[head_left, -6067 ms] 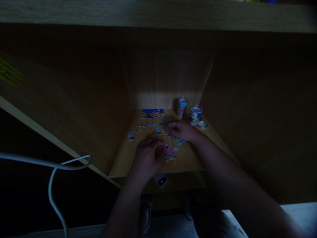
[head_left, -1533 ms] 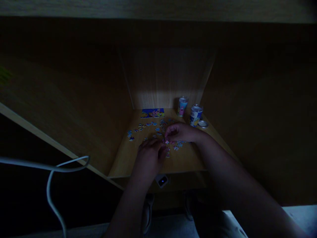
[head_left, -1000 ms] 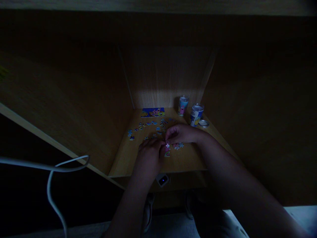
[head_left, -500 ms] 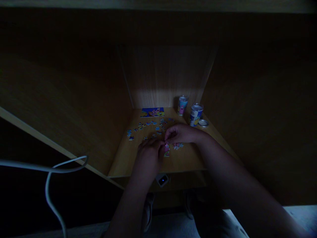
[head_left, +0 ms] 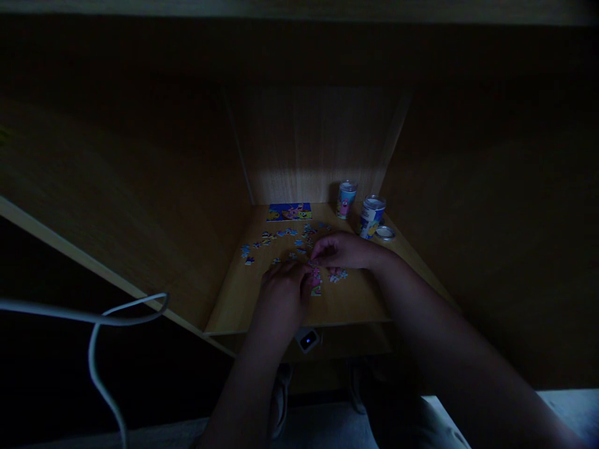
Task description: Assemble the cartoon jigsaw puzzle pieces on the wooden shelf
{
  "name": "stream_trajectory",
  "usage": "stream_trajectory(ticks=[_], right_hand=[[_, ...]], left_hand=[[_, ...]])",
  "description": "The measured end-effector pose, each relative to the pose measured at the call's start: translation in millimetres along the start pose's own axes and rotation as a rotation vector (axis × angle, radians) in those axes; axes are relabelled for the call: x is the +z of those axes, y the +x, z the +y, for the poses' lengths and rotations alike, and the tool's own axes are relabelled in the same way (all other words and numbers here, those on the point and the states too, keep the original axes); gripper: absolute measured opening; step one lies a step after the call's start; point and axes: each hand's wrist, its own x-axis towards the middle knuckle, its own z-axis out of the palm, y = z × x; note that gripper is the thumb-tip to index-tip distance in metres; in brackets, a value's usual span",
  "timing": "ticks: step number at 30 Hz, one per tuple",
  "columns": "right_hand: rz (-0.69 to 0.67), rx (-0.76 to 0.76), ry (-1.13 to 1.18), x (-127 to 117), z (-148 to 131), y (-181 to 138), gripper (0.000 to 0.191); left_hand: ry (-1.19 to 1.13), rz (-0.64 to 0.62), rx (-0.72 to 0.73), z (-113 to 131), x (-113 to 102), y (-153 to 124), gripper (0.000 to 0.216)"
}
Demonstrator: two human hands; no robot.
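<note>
A small strip of joined puzzle pieces (head_left: 317,289), pink with some green at its near end, lies on the wooden board. My left hand (head_left: 286,280) is closed at the strip's left side, its thumb and fingertips on the upper end. From the right, my right hand (head_left: 345,251) pinches a small puzzle piece (head_left: 313,263) at the strip's far end. Its fingertips almost meet those of my left hand. Loose puzzle pieces (head_left: 337,276) lie under and beside my right hand. The dim light blurs the details of the held piece.
Several more loose pieces (head_left: 281,233) spread across the board's far half. Behind them is a blue cartoon picture card (head_left: 289,212). Two printed cans (head_left: 345,201) stand at the back right, near a round lid (head_left: 385,233). Cabinet walls enclose both sides. A white cable (head_left: 96,362) hangs at left.
The pinched piece has come down against the far end of the strip, and my fingers have shifted slightly. My arms stay nearly in place; the view has moved a little.
</note>
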Motion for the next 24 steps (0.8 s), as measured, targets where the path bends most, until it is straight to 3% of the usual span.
stream_trajectory(ticks=[18, 24], right_hand=[[-0.052, -0.094, -0.189, -3.9, -0.8, -2.3, 0.049], [-0.042, -0.119, -0.089, -1.8, -2.4, -3.0, 0.046]], left_hand=[[-0.003, -0.002, -0.016, 0.9, -0.5, 0.2, 0.011], [-0.005, -0.010, -0.039, 1.4, -0.5, -0.7, 0.011]])
